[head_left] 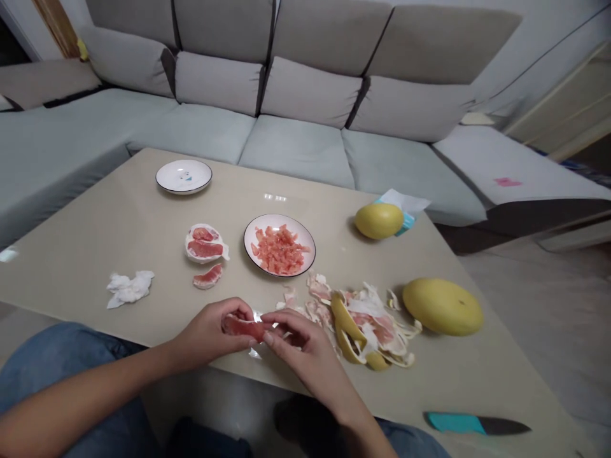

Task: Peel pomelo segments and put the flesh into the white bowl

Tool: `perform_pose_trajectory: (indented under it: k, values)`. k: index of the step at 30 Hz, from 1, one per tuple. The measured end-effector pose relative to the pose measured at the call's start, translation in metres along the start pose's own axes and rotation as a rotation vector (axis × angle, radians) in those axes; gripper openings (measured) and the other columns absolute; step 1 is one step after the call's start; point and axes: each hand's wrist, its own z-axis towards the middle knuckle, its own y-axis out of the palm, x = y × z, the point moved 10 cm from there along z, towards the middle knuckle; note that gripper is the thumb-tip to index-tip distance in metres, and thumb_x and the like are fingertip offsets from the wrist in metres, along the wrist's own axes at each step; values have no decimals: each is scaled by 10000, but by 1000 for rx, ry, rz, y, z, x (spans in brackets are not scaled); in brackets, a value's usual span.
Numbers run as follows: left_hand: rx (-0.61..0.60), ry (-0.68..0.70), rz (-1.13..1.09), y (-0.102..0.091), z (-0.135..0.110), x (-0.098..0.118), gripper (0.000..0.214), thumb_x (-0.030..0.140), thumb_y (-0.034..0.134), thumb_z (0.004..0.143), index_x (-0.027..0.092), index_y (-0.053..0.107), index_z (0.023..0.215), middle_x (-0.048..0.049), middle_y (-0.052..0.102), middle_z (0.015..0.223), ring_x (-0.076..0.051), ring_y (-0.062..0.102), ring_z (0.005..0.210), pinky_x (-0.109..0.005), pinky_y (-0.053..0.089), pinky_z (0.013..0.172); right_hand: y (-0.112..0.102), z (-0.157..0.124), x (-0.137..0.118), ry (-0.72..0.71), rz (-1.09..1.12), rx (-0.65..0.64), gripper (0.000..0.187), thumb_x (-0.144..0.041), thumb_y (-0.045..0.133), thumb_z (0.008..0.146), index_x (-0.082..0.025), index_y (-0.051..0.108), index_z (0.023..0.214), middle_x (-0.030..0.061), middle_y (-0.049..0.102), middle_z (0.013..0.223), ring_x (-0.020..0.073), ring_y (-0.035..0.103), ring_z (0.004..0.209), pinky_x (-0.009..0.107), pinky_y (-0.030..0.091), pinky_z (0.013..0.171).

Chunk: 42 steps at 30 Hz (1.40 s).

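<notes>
My left hand [210,334] and my right hand [298,346] meet over the near edge of the beige table [95,235]. Both pinch one pink pomelo segment [243,327] between their fingertips. Just behind them sits a plate of pink fruit pieces [279,245]. Left of that plate lie a partly peeled chunk of segments [205,243] and a single loose segment [208,277]. A heap of yellow peel and white pith [363,321] lies right beside my right hand.
Two whole yellow pomelos [443,306] [379,220] rest on the table's right side, the farther one by a tissue pack [405,205]. A teal-handled knife [477,423] lies near the front right edge. A crumpled tissue [128,287], an empty plate [184,175] and a grey sofa [296,95] are beyond.
</notes>
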Motion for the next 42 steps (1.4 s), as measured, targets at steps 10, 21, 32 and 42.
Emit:
perform_pose_trajectory:
  k: [10,21,32,42]
  values:
    - [34,113,100,5,-3,12,127,269,686,764,173,658,843,-24,660,845,-173,635,804,-278,541,765,6,-3,16,4,143,57,78,-300,724,783,-232,739,818,37,661,845,159,589,708,250,442,587]
    - [75,122,-71,-2,-2,10,101,217,692,776,166,634,841,-41,677,904,-182,659,873,-327,542,861,5,-4,30,47,325,62,149,-355,725,787,-223,724,857,49,651,903,167,629,748,281,522,686]
    - [80,168,-51,-2,-5,17,107,241,688,800,167,616,826,-48,641,958,-177,658,898,-296,543,837,12,-2,47,184,584,69,232,-394,778,737,-191,721,835,18,709,695,142,636,638,269,513,661]
    - [54,121,-118,2,-6,14,134,239,701,791,164,597,830,-46,655,946,-187,674,905,-321,535,868,15,0,53,187,699,78,208,-369,779,741,-185,723,819,21,716,737,129,623,626,259,520,638]
